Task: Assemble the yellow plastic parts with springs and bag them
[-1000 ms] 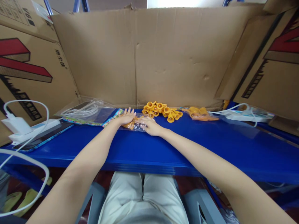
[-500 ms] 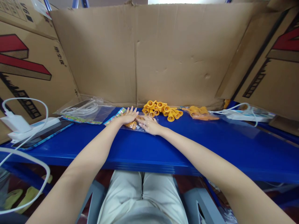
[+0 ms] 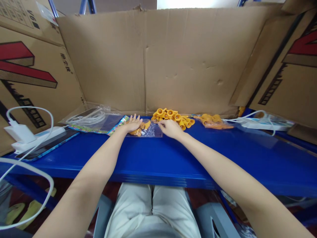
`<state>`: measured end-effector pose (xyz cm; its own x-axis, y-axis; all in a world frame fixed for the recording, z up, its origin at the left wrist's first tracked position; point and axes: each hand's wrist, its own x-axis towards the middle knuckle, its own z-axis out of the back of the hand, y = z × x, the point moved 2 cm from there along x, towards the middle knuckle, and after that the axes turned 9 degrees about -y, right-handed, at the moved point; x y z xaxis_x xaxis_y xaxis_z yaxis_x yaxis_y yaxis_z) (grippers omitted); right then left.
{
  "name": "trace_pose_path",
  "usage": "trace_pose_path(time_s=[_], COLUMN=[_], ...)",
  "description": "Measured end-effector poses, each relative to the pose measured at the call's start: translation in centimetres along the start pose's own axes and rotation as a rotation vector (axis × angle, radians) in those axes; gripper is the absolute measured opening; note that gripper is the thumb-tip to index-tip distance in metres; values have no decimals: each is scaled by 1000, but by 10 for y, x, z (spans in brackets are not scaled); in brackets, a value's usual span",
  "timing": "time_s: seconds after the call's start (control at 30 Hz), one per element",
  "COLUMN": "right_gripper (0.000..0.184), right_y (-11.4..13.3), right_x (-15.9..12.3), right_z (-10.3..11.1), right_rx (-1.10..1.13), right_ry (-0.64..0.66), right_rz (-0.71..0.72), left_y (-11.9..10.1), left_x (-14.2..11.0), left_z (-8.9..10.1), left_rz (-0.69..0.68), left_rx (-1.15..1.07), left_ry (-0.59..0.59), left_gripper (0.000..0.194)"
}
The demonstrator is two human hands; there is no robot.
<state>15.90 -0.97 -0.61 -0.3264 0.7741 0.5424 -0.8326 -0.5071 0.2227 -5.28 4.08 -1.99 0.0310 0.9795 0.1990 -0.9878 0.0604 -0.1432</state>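
Note:
A clear plastic bag [image 3: 151,133] with a colourful printed header lies flat on the blue shelf in front of me. Inside it are several orange horn-shaped pieces [image 3: 137,132]. My left hand [image 3: 133,125] rests on the bag's left part, fingers spread. At the bag's right end, my right hand [image 3: 171,128] is closed, its fingertips pinching the edge of the film. A heap of loose orange horn-shaped pieces [image 3: 170,113] sits just behind my right hand, which hides part of it.
Another bag of orange pieces [image 3: 211,119] lies to the right, near a white power strip [image 3: 267,123]. On the left are a bag with a white cable [image 3: 90,118], a phone [image 3: 49,145] and a charger [image 3: 21,131]. Cardboard [image 3: 198,59] walls the back.
My right hand has slid right, off the top of the bag to its right end, and its fingers have closed. My left hand has shifted slightly left, still spread.

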Motion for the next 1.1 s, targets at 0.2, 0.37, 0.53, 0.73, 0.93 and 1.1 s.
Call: trace_pose_path(time_s=[0.2,0.37,0.53,0.73,0.93,1.1], right_gripper=[31,37,30,32,45,44], right_y=[-49,-109,-133,-117,-106,-110], right_x=[4,0,-1,2,1,-3], right_z=[51,48,29,36,28,19], right_rx=[-324,-447,-296,-397,-389,-367], right_ry=[-134,-61,65,-17,139,152], right_rz=[-439,-498,-481,-414,-257,-197], left_y=[18,18,18,19,18,14], left_x=[5,6,5,6,6,2], left_z=[0,-1,0,-2,-1,2], left_rz=[101,106,103,103,98,110], left_rx=[-32,-57,-59,-46,-29,-37], left_ry=[-29,-31,-37,-43,-52,-25], left_gripper=[70,71,71,71,70,70])
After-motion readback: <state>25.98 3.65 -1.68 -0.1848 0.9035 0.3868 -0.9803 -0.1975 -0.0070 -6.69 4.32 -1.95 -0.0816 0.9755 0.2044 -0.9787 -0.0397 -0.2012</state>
